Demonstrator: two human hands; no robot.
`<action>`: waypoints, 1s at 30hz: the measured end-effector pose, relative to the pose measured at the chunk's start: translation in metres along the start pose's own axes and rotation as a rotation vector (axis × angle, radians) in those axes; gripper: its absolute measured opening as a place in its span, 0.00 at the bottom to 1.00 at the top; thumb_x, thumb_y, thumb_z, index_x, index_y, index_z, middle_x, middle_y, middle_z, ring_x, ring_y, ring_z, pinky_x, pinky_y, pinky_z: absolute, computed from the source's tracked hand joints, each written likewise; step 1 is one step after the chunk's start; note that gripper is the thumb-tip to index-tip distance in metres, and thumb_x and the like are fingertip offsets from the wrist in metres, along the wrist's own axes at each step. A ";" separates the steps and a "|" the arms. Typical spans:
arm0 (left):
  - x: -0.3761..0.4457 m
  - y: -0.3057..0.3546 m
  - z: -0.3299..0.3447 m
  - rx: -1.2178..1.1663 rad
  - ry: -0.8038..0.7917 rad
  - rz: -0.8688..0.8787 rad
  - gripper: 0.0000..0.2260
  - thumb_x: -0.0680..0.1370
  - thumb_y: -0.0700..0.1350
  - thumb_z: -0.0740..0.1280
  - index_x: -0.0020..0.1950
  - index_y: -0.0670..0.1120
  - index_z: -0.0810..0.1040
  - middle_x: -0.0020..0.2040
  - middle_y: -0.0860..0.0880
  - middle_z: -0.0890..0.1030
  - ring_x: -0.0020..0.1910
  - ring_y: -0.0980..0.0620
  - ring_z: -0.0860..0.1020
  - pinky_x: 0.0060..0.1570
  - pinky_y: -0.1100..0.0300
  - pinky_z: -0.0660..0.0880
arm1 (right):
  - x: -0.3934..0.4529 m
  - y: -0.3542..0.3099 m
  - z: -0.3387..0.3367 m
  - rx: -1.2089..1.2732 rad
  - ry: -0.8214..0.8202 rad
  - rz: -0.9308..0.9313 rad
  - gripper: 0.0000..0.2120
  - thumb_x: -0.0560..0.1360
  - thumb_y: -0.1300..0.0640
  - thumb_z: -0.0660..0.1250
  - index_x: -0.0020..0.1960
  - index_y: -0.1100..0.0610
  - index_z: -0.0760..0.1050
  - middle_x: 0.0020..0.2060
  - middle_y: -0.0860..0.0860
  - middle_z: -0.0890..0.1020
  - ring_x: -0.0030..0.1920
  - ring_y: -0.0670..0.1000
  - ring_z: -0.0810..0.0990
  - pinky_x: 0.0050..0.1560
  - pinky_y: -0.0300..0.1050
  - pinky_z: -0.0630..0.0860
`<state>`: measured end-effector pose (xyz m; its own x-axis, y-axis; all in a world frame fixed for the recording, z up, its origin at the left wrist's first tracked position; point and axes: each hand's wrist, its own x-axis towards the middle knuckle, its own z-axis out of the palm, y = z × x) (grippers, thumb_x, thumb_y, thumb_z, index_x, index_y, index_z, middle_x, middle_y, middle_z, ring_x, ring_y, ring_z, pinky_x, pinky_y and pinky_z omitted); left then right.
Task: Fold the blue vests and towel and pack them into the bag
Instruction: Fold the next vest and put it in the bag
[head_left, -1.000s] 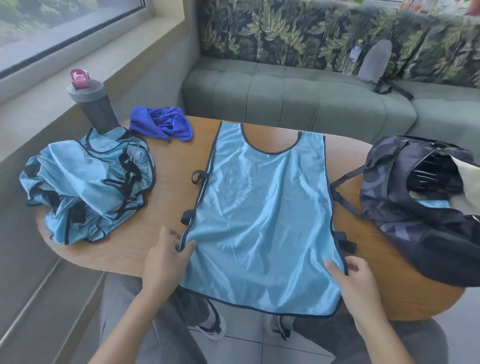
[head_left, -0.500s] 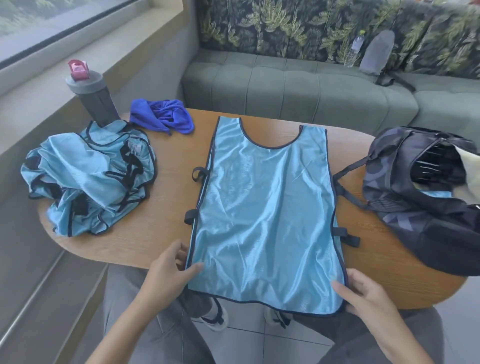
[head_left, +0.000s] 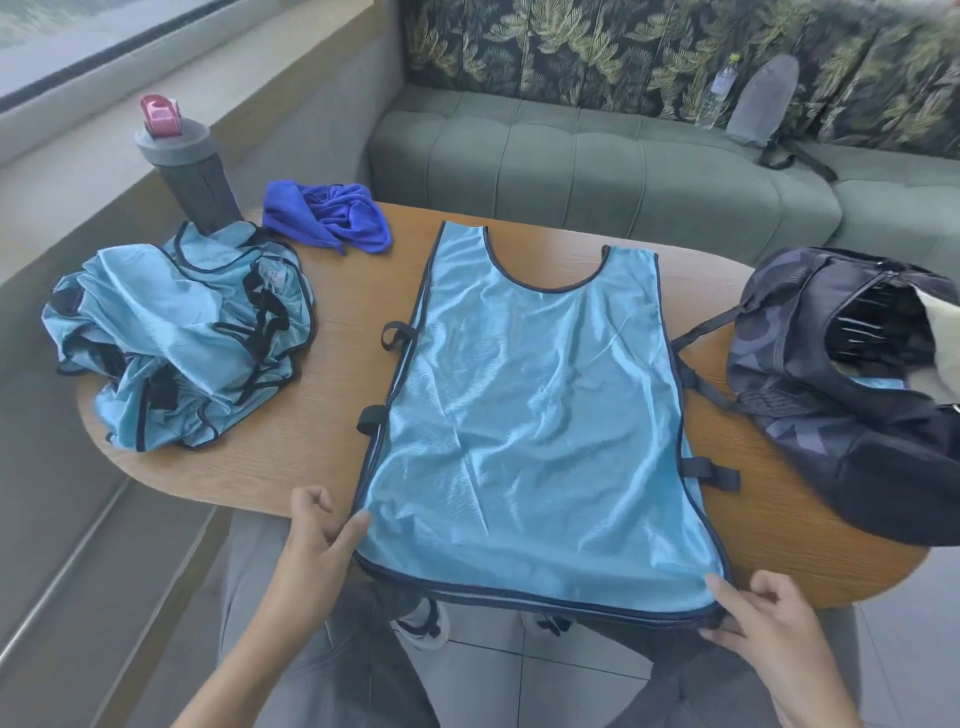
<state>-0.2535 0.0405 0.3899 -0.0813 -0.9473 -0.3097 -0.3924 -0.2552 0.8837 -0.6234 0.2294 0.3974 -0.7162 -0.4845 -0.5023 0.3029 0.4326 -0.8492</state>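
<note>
Lying flat, shiny blue vest (head_left: 530, 415), dark-trimmed

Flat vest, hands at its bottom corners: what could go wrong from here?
1. The flat vest hangs its hem past the table edge, held only by the left hand and right hand; the shiny fabric may slide off.
2. Its side straps stick out and could get trapped in the fold.
3. The vest pile overhangs the table's left end.
</note>
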 end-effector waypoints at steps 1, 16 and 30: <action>-0.001 -0.003 -0.003 -0.065 -0.060 -0.018 0.16 0.78 0.52 0.71 0.50 0.51 0.63 0.36 0.47 0.64 0.38 0.49 0.68 0.41 0.43 0.76 | -0.003 0.000 -0.002 0.018 -0.032 -0.014 0.14 0.78 0.70 0.67 0.47 0.56 0.64 0.38 0.63 0.76 0.29 0.52 0.78 0.28 0.45 0.82; -0.018 0.008 -0.022 -0.070 -0.121 0.258 0.12 0.76 0.31 0.72 0.52 0.47 0.86 0.49 0.49 0.88 0.51 0.51 0.85 0.53 0.64 0.80 | -0.024 -0.013 -0.028 -0.558 -0.117 -0.450 0.28 0.70 0.74 0.75 0.49 0.39 0.83 0.49 0.41 0.83 0.47 0.44 0.83 0.48 0.28 0.75; -0.053 0.009 -0.046 0.340 -0.105 0.878 0.11 0.85 0.56 0.55 0.55 0.54 0.75 0.55 0.63 0.79 0.56 0.59 0.79 0.53 0.58 0.75 | -0.077 -0.030 -0.031 -0.551 -0.028 -0.746 0.20 0.78 0.60 0.68 0.45 0.31 0.79 0.45 0.32 0.83 0.51 0.34 0.79 0.47 0.23 0.70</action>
<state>-0.2108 0.0798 0.4301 -0.5502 -0.7472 0.3729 -0.3958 0.6266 0.6714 -0.5966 0.2775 0.4665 -0.5876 -0.7982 0.1329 -0.5771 0.2983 -0.7602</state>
